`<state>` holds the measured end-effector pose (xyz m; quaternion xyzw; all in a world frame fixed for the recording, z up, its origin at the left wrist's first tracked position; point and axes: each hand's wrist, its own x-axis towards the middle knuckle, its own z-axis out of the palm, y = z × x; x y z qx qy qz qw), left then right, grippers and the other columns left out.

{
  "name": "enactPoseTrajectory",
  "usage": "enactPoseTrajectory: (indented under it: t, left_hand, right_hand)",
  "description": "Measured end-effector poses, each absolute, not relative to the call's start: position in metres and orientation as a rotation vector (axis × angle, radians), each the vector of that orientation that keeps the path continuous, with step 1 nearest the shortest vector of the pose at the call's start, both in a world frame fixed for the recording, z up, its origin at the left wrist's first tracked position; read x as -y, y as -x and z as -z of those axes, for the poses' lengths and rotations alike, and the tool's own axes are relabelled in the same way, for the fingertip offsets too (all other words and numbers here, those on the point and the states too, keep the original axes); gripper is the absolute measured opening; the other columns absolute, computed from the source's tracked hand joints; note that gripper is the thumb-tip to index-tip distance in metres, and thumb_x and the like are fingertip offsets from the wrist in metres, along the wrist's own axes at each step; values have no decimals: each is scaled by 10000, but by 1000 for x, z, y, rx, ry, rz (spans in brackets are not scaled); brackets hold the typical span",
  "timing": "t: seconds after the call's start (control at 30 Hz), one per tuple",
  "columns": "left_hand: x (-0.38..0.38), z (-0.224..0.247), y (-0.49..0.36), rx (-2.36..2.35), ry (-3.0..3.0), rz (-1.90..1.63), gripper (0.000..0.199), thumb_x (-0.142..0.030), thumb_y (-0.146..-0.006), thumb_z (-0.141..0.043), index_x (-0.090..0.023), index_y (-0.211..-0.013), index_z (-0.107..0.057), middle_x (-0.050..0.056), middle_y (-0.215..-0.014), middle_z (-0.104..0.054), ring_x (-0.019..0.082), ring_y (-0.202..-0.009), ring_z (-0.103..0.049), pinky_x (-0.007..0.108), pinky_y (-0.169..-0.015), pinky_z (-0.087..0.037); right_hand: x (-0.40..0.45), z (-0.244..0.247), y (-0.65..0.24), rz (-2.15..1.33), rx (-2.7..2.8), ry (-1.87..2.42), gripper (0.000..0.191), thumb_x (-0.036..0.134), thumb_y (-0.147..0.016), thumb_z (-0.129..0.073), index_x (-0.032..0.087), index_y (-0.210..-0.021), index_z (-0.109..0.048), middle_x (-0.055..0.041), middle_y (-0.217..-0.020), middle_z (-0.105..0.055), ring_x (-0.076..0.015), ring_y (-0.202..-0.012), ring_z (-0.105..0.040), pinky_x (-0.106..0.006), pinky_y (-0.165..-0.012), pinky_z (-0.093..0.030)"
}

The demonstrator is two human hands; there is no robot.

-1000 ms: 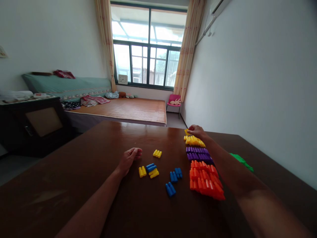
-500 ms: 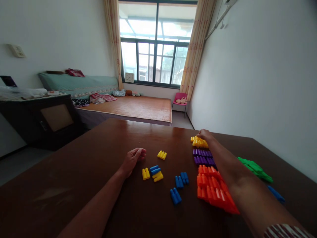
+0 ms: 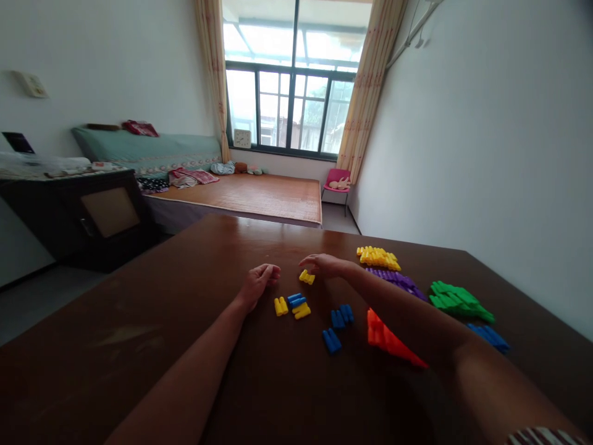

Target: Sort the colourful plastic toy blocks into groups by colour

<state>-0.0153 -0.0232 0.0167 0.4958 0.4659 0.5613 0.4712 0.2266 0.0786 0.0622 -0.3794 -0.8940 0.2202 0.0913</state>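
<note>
My left hand point(image 3: 260, 283) rests on the brown table point(image 3: 185, 296) with its fingers curled together; whatever they may hold is hidden. My right hand point(image 3: 322, 264) is just above and beside a small yellow piece point(image 3: 306, 277), its fingers apart and nothing visibly in them. Nearer to me lie a yellow pair point(image 3: 280, 306), a blue piece point(image 3: 296, 300) and another yellow piece point(image 3: 301, 311) close together. To their right are several blue pieces point(image 3: 338, 318). Rows of yellow pieces point(image 3: 378, 258) and purple pieces point(image 3: 401, 282) lie beyond my right forearm.
Orange pieces point(image 3: 389, 340) lie partly under my right forearm. Green pieces point(image 3: 461, 301) and more blue pieces point(image 3: 489, 337) are at the right. Behind the table stand a bed point(image 3: 259, 198) and a pink chair point(image 3: 337, 179); a dark cabinet point(image 3: 111, 210) is at the left.
My right hand has moved left from the yellow rows to the lone yellow piece, and its fingers have opened. The view has shifted slightly. My left hand remains curled beside the small pieces.
</note>
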Motion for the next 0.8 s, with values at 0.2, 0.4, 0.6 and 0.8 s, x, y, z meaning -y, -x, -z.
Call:
enactPoseTrajectory:
  t: [0.2,0.4,0.6,0.8]
  left_hand:
    - [20,-14,15,-1138,-1239,-1369,510,-611,-681,-660,-127,-838,-693,83,-863,-678,184,-776,-617,307,-701,-503]
    - [19,-13,17,-1153,-1300,-1366,529,-631,-697,-636,-126,-844,-695,83,-837,-686,192,-774,-628,311,-691,-514]
    - [20,-13,19,-1148,-1306,-1359,530,-631,-699,-641,-131,-863,-700,88,-868,-689,199,-792,-632,319,-700,-522]
    - [21,-17,19,-1177,-1293,-1341,510,-615,-709,-649,-135,-870,-706,87,-885,-692,201,-817,-632,324,-738,-522]
  right_hand:
    - [-65,-51,-210,-655,2449,1361,245,294,-610,-816,200,-800,-694,-34,-745,-682,-198,-766,-639,-275,-692,-475]
    - [-52,-40,-210,-719,2338,1316,283,210,-642,-772,217,-902,-661,-4,-873,-682,-164,-783,-618,-260,-663,-483]
    - [-57,-63,-258,-838,2157,1149,285,206,-689,-690,207,-972,-656,5,-929,-695,-152,-841,-645,-257,-734,-517]
    - [-76,-100,-384,-845,1783,1420,295,279,-794,-600,174,-1068,-633,-58,-924,-698,-154,-781,-653,-264,-690,-537]
